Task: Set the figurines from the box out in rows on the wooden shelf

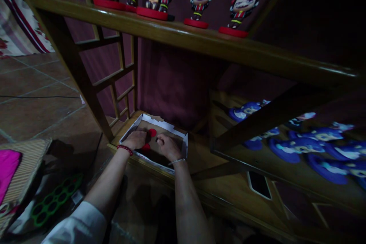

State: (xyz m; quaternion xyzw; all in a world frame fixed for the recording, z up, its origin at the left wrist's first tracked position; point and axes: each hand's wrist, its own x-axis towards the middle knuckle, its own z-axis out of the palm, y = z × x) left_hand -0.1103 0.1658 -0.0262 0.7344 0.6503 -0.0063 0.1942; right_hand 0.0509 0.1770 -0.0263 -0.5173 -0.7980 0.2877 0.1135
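A shallow white cardboard box (pixel 184 145) with a brown inside sits on the low wooden shelf. Both my hands reach into it. My left hand (pixel 136 140), with a red bead bracelet, is closed around what seems a small dark figurine with a red round base (pixel 152 132); the fingers hide most of it. Just below that hand lies another red disc (pixel 145 147). Inside the box's right half, my right hand (pixel 168 146), wearing a thin bracelet, has curled fingers pinched together; what they hold is too small and dark to make out.
Several figurines (pixel 200 2) on red bases stand along the upper shelf (pixel 171 30). Blue figurines (pixel 300 146) on blue bases fill the shelf at right. A phone (pixel 259 184) lies near the front edge. A green holed tray (pixel 54 202) and a pink cloth (pixel 8 169) are at lower left.
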